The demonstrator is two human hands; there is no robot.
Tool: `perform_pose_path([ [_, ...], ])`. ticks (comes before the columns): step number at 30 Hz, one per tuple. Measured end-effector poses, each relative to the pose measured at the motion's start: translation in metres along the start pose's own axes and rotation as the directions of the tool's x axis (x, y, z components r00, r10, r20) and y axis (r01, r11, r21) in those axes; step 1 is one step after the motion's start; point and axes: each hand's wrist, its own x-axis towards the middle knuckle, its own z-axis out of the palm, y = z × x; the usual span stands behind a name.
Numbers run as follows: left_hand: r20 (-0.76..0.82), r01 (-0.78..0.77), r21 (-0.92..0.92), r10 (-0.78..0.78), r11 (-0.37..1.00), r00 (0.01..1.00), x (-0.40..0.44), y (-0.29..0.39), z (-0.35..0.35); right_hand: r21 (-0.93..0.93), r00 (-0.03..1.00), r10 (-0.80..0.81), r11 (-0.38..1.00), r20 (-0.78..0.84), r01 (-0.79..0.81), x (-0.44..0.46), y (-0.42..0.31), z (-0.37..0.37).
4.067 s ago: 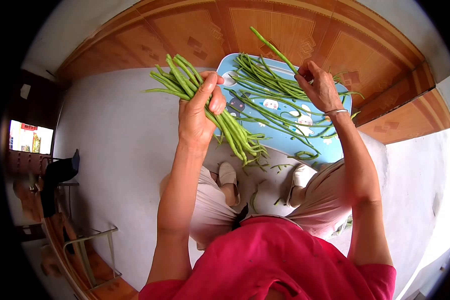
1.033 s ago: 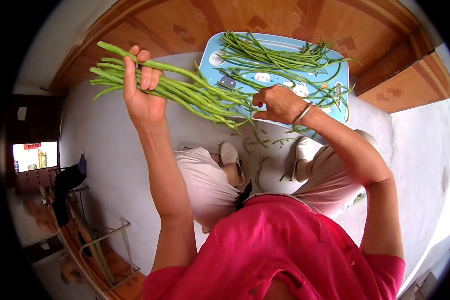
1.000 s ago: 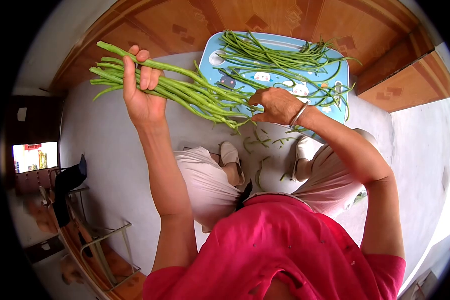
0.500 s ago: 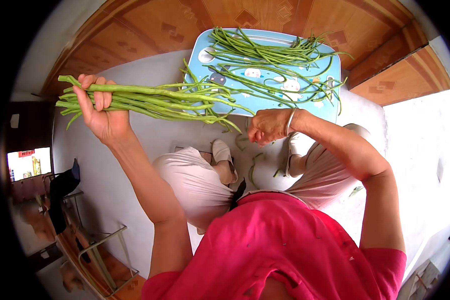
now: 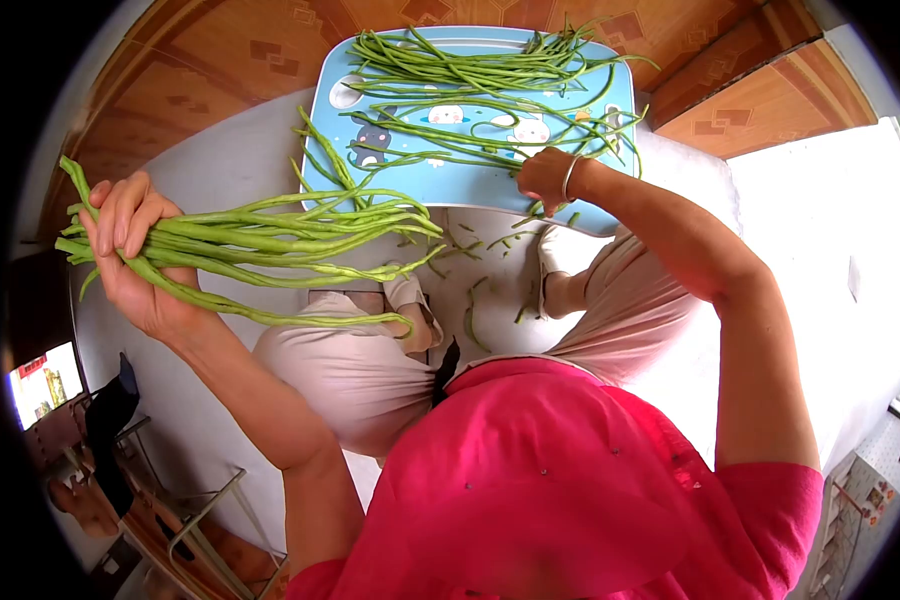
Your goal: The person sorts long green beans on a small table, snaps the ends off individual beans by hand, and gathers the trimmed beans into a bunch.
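Note:
My left hand (image 5: 135, 250) is wrapped around a bundle of long green beans (image 5: 270, 235), held out to the left. The beans' free ends fan out to the right, past the near left corner of a blue low table (image 5: 420, 185). My right hand (image 5: 546, 182), with a bracelet at the wrist, is over the table's near edge. Its fingers are closed and point down; whatever is in them is hidden. Short green bits show just below it. Loose long beans (image 5: 425, 150) on the table run up to that hand, and a thicker pile of beans (image 5: 470, 65) lies behind them.
Broken bean bits (image 5: 475, 310) are scattered on the pale floor between my shoes. Wooden panelling (image 5: 260, 60) stands behind the table, with a wooden ledge (image 5: 760, 100) at the right. A metal-framed piece of furniture (image 5: 205, 510) is at lower left.
My right hand has moved up from in front of the table to its near edge. The bundle in my left hand is lower, further left and more spread. The view has shifted.

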Motion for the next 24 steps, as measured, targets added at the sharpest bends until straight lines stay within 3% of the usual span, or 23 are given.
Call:
perform_pose_path([
  [4,-0.063,0.038,-0.070,-0.042,0.997,0.997,-0.001,-0.006,-0.002,-0.040,1.000,0.016,0.999,0.015,-0.016,0.004,-0.001,0.012],
  [10,-0.046,0.024,0.045,-0.022,0.999,0.999,0.000,-0.010,-0.009,-0.095,0.988,0.119,0.989,0.097,-0.110,0.006,-0.004,0.005],
  [13,-0.016,0.020,0.079,-0.018,0.997,1.000,0.001,-0.010,-0.011,-0.148,0.981,0.191,0.970,-0.023,-0.192,0.011,-0.001,0.008],
  [14,0.001,0.026,0.090,-0.026,0.996,1.000,0.001,-0.010,-0.012,-0.167,0.956,0.147,0.967,-0.255,-0.193,0.008,0.002,0.013],
  [17,0.023,0.028,0.116,-0.031,0.993,0.999,0.002,-0.010,-0.013,-0.196,0.927,0.227,0.936,-0.298,-0.292,0.007,0.003,-0.014],
  [21,0.009,0.028,0.151,-0.030,0.988,1.000,0.004,-0.012,-0.018,0.074,0.840,0.232,0.972,-0.490,-0.225,0.043,0.007,-0.018],
  [23,0.000,0.042,0.149,-0.042,0.988,0.999,0.005,-0.014,-0.019,0.062,0.756,0.162,0.985,-0.634,-0.159,0.070,0.014,0.000],
  [24,-0.003,0.050,0.151,-0.050,0.987,0.999,0.005,-0.015,-0.020,0.061,0.762,0.184,0.981,-0.621,-0.187,0.076,0.013,0.002],
])
